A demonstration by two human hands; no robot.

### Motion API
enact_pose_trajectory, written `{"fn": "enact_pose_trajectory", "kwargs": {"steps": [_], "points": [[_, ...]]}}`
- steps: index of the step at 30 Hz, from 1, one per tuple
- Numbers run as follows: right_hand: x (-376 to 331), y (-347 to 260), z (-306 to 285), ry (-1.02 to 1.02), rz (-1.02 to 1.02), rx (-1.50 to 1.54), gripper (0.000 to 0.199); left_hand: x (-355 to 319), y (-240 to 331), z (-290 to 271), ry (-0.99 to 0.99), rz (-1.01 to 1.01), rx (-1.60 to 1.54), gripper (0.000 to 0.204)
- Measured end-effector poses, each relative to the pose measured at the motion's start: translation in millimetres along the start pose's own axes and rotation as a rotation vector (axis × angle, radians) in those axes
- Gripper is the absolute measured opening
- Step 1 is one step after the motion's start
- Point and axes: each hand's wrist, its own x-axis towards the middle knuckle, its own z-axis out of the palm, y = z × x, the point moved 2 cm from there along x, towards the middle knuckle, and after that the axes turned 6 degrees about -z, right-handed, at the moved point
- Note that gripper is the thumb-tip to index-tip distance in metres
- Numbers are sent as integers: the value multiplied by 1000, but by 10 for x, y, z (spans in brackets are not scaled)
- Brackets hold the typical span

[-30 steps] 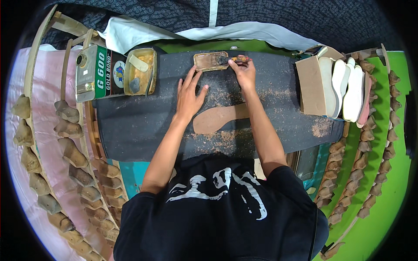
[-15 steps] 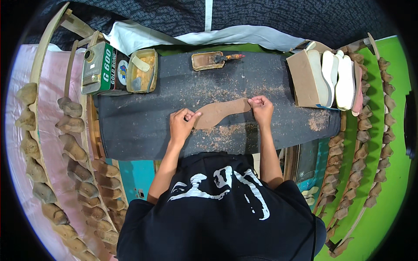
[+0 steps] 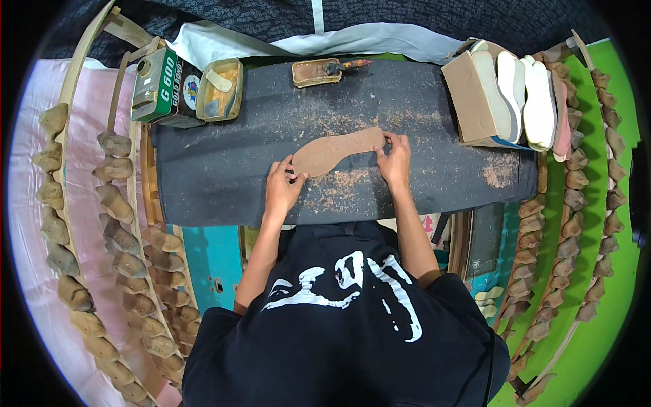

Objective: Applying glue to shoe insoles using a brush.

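Observation:
A brown insole (image 3: 337, 152) spans the space between my two hands, over the dark cloth-covered table (image 3: 264, 112). My left hand (image 3: 282, 184) grips its broad end at the left, with thumb and fingers at the edge. At the narrower right end, my right hand (image 3: 394, 157) holds the rim between thumb and fingers. The insole's upper face shows whole apart from the gripped edges. Brown shavings (image 3: 342, 188) lie scattered on the cloth beneath and around it.
At the far left stand a green metal can (image 3: 163, 88) and a yellowish tub (image 3: 222, 88). A small tray (image 3: 316, 72) with a brush (image 3: 349, 66) lies at the back. To the right sits a cardboard box (image 3: 470, 102) of white soles. Racks of wooden shoe lasts (image 3: 112, 167) flank both sides.
The insole has tilted so that more of its face shows, and both hands have shifted their finger placement on its ends. The whole view has moved slightly, with the table appearing higher.

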Motion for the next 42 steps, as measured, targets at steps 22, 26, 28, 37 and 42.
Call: {"fn": "enact_pose_trajectory", "kwargs": {"steps": [22,26,28,37,42], "points": [[-204,551,-403,-382,553,1173,15,-647,228,75,162,-179,-862,50],[-154,380,-403,-503,524,1122,22,-785,182,18,257,-332,-934,45],[-163,316,-404,-555,514,1117,25,-866,95,27,259,-375,-1077,42],[-273,71,-280,-827,516,1143,36,-1398,-127,-20,419,-324,-1271,38],[-439,-147,-275,-982,403,1027,34,-1784,-332,-95,502,-300,-1325,39]]}}
